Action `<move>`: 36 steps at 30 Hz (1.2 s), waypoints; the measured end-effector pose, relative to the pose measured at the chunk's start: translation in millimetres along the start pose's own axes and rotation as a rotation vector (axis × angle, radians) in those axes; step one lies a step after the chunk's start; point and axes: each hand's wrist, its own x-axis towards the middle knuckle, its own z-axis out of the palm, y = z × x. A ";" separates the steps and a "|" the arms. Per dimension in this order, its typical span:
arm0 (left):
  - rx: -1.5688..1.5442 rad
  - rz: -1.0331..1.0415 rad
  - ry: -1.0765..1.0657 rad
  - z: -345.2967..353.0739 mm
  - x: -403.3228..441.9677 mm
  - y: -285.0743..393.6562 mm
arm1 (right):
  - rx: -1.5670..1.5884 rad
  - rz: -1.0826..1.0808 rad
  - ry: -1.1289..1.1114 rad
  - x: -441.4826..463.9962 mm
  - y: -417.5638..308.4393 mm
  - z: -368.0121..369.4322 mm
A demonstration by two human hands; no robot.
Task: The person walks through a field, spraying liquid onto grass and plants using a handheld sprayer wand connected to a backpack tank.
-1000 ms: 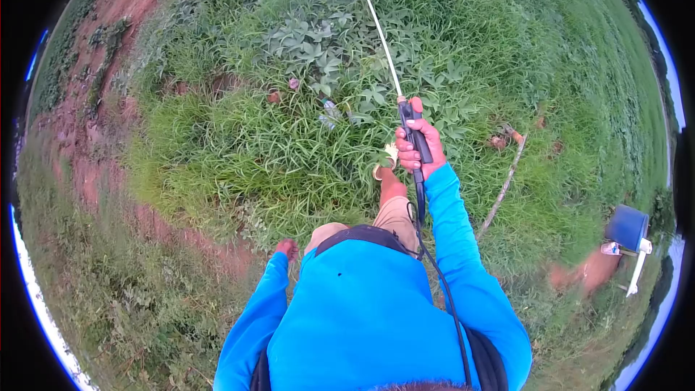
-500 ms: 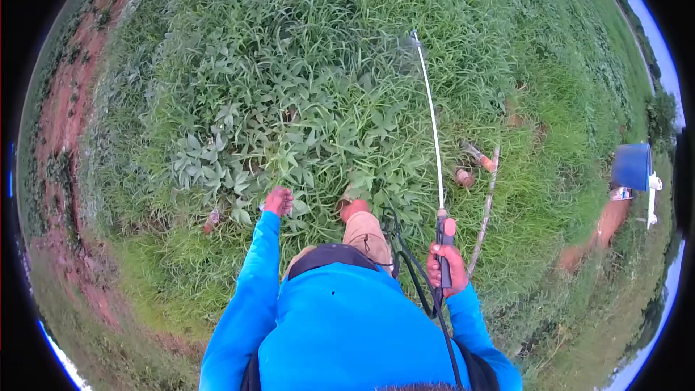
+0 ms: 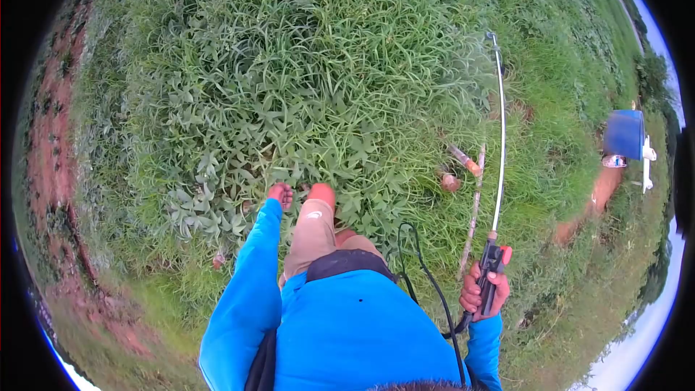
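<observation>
A: Where is the spray wand [image 3: 501, 145], and which step does it serve?

B: It is out on the person's right, the pale shaft running forward from the black grip [image 3: 487, 286] to a nozzle [image 3: 491, 35] above the grass [image 3: 391, 51]. With what may be a faint haze beside that tip, the step looks like spraying the growth.

A: What would the next move call for?

B: Probably a steady wrist for an even sweep, a nozzle clear of the blades, and enough slack in the black hose [image 3: 463, 324] that bends from the grip's base. A snag there could tug the aim aside.

A: And the hands?

B: They are well apart. The right hand [image 3: 485, 291] is wrapped firmly around the grip; whether a finger presses a trigger cannot be told. Its forearm points forward, low and out from the body. The left hand [image 3: 281, 195] is loose and half-curled around nothing visible, its arm bent and reaching ahead, beside the person's knee [image 3: 321, 194].

A: What lies farther out?

B: Broad-leaved plants [image 3: 199, 210] grow ahead of the left hand and to its left. A pale stick [image 3: 474, 221] lies in the grass just left of the shaft, and a blue drum [image 3: 624, 134] sits at the far right.
</observation>
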 end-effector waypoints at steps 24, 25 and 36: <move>-0.274 0.270 0.257 -199.5 -63.2 272.0 | -0.108 0.686 -0.005 67.5 29.0 183.6; -0.315 0.283 0.281 -226.8 -55.5 268.6 | -0.128 0.677 -0.019 77.3 33.7 195.8; -0.011 0.207 0.014 -299.7 -58.9 169.8 | -0.606 0.796 -0.052 183.2 69.5 412.8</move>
